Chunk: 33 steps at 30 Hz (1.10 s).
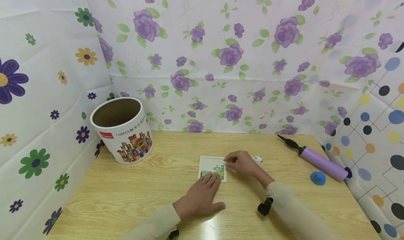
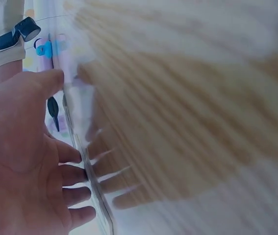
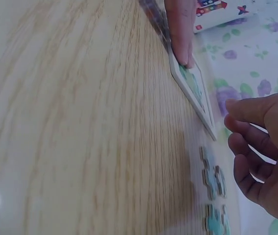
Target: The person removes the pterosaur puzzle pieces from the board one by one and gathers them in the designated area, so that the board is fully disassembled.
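A small white puzzle board (image 1: 210,162) with a partly filled picture lies at the middle of the wooden table (image 1: 142,198). My left hand (image 1: 209,179) lies flat, its straight fingers pressing the board's near edge; the left wrist view shows the palm (image 2: 26,161) against the board's thin edge (image 2: 95,198). My right hand (image 1: 235,161) hovers at the board's right edge with loosely curled fingers (image 3: 261,156); no piece shows between them. Loose puzzle pieces (image 3: 211,178) lie on the table under it, and one piece (image 1: 258,159) sits just right of it.
An open round puzzle canister (image 1: 123,129) stands at the back left. A purple hand pump (image 1: 318,159) and a small blue object (image 1: 317,178) lie at the right edge. Flowered sheets wall in the table on three sides.
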Motion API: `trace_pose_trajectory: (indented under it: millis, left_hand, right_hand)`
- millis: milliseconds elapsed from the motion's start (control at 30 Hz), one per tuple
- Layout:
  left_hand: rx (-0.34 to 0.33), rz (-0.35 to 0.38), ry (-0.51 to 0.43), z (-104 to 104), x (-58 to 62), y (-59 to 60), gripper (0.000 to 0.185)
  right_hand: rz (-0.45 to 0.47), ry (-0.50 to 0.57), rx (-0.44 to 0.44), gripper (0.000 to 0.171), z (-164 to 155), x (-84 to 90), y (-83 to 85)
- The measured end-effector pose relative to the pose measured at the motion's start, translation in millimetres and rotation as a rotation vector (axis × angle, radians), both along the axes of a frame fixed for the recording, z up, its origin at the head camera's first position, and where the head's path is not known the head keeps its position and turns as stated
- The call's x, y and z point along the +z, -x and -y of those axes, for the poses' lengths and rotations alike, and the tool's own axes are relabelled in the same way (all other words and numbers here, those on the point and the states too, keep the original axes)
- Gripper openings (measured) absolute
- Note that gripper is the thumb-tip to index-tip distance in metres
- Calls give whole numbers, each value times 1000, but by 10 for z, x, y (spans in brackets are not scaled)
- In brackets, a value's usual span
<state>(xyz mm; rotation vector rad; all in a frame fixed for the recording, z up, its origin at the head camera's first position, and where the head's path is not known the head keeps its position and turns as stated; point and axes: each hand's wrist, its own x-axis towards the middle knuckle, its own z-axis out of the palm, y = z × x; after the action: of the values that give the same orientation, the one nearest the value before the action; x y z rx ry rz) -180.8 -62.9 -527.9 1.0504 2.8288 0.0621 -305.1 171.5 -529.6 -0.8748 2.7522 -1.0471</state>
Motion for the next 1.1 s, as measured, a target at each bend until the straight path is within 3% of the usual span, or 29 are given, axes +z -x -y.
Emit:
trace_pose_trajectory:
  millis: [200,633,900,1100]
  left_hand:
    - [-18,41,-35,50,-36,25,88]
    - [-35,-6,-76,82,-136,38,89]
    - [-11,23,-69,63,-47,7,87]
    - [-27,-7,-79,82,-96,21,86]
  right_hand:
    - [16,-7,46,15,134,-33,34]
    - [7,-65,76,19,273,-60,67]
    - [-21,-116,73,17,310,-62,59]
    - [-37,-121,87,14,314,-54,61]
